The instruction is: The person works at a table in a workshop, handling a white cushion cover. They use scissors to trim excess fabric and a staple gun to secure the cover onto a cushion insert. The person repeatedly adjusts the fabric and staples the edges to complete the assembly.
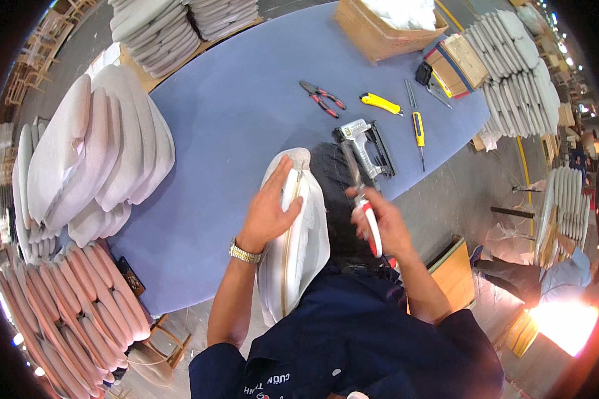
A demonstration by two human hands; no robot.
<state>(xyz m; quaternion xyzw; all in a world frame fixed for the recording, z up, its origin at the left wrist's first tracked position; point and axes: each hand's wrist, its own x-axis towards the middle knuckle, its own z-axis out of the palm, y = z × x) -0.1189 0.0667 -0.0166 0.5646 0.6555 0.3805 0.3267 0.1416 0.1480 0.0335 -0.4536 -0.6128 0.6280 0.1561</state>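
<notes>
A grey-white fabric cushion (310, 229) stands on edge against my body, with a brass-coloured zipper running along its narrow side. My left hand (273, 203) lies flat against it near the top, fingers stretched out and thumb spread toward the zipper. A watch is on that wrist. In my right hand (383, 223), closed round the grip, is a pair of scissors (374, 231) with red-and-white handles. Their metal blades point away from me and are smeared by motion. Close beyond this hand lies a silver staple gun (364, 143).
On the blue table (239, 100) lie red-handled pliers (323, 98), a yellow utility knife (381, 103) and a yellow screwdriver (418, 130). A cardboard box (373, 36) with white stuffing stands at the far edge. Stacked grey cushions (103, 143) rise at left, pinkish ones (80, 299) below.
</notes>
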